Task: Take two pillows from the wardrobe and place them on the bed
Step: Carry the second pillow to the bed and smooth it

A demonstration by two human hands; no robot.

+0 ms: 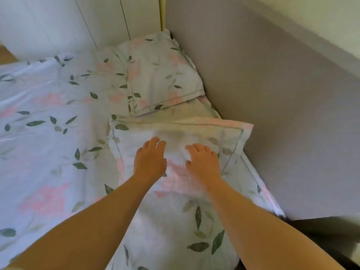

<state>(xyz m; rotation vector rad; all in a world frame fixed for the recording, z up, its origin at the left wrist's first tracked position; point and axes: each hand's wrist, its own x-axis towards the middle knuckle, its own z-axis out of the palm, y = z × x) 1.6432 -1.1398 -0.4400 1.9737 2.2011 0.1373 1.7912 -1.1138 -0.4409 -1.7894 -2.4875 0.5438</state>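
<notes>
We see both hands — left hand [150,159], right hand [202,162] — spread flat, fingers relaxed, on the near pillow [175,191] on the bed [39,133]; the far pillow [155,75] lies beyond, against the headboard [272,114].

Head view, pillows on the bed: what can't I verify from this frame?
- Near pillow: lower end cut off by the bottom edge; both forearms cover parts of it.
- Left hand and right hand: fingers blurred, so whether they touch the near pillow or hover over it is unclear.
- White panels: cut off by the top edge; wardrobe or not, cannot tell.
- Dark area at bottom right: blurred, cut off by the corner.
</notes>
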